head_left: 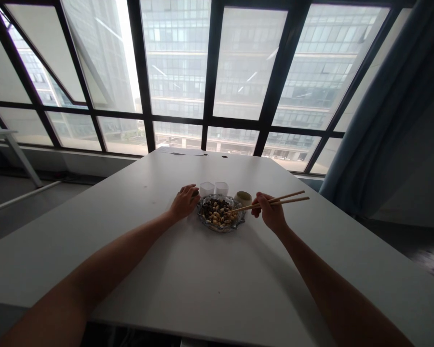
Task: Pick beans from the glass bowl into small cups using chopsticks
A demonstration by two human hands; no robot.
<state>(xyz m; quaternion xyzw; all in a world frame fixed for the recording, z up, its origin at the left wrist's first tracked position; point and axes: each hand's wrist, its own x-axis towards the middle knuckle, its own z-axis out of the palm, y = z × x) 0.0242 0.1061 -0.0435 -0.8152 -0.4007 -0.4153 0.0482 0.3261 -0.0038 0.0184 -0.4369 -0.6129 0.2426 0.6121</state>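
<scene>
Mid-frame, the right hand (269, 212) pinches chopsticks (243, 208), tips at the nuts (217, 219) in a bowl (222, 230); the left hand (183, 202) curves (round something? I can't tell) by the bowl's left side.

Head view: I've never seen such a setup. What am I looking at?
No machine here: one camera worn on a person's head looks forward and down at two bare hands. On a white table stands a clear glass bowl with a wavy rim, holding mixed nuts or seeds. Two small translucent cups and a round beige cup stand beyond it. The right hand holds two light wooden chopsticks, tips at the bowl's contents. The left hand is beside the bowl; whether it grips anything is unclear.
</scene>
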